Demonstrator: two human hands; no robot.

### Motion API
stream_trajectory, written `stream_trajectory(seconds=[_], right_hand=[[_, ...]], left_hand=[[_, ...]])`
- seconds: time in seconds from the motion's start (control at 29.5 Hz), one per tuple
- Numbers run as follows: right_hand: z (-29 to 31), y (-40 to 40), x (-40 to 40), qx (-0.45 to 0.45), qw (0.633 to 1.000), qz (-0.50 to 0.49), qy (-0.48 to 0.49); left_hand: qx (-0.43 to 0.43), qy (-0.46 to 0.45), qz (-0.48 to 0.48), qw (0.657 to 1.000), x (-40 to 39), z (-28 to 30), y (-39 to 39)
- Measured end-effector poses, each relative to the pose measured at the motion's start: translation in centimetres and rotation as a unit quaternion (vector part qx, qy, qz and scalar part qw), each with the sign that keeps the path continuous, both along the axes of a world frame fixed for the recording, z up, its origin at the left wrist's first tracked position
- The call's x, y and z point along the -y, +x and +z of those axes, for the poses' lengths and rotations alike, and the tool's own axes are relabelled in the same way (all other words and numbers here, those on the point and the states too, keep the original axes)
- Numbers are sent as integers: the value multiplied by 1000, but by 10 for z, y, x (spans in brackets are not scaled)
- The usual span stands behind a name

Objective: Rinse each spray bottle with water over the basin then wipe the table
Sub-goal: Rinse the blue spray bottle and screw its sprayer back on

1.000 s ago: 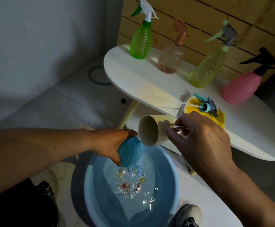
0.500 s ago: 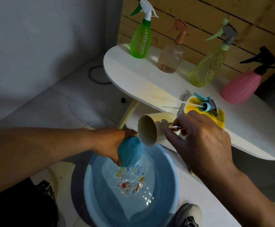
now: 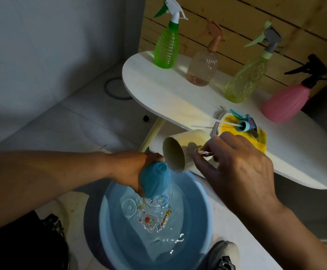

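The table [image 3: 158, 90] carries four spray bottles. Below it, over the water-filled basin [image 3: 203, 227], the left hand [image 3: 133, 168] grips the blue bottle [image 3: 155, 180]; the right hand [image 3: 234, 164] pinches a tilted cup [image 3: 184, 147] by its handle, rim at the bottle's mouth.

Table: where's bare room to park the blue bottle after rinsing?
Widest bare patch: the table's near-left end, in front of the green bottle and peach bottle. The back edge is lined with bottles; the yellow cloth with the spray head crowds the near right.
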State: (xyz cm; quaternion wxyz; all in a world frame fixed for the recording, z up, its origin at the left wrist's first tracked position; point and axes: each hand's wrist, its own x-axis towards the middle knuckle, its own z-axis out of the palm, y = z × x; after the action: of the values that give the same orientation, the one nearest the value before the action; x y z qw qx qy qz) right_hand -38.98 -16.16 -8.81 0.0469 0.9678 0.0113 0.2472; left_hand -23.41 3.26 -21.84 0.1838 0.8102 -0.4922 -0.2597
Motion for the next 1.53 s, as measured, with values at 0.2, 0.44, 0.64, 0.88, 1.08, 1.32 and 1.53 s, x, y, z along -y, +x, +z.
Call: stream_trajectory(seconds=[0.2,0.44,0.64,0.88,1.08,1.32,1.53], right_hand=[[-1,-2,-1,21,999,23,-36],[-2,-5,0,51,995,46,-72],[-3,-6,1,59,993,62,-79],[-5,-7,1,69,991,80,-77],[-8,-6,1,57,995,71,-51],[-28,0,9,-50,987,-83,126],[-71,18,29,-180,933,-171,260]], left_hand=[[12,-3,-5,1000,1,-1,1],[10,-8,-5,1000,2,-5,3],[9,-5,-15,1000,3,-6,3],[30,27,22,999,5,-12,-2],[2,28,26,999,4,-9,-1],[-22,19,15,999,-3,-2,2],[-44,37,-4,998,-14,-10,-1]])
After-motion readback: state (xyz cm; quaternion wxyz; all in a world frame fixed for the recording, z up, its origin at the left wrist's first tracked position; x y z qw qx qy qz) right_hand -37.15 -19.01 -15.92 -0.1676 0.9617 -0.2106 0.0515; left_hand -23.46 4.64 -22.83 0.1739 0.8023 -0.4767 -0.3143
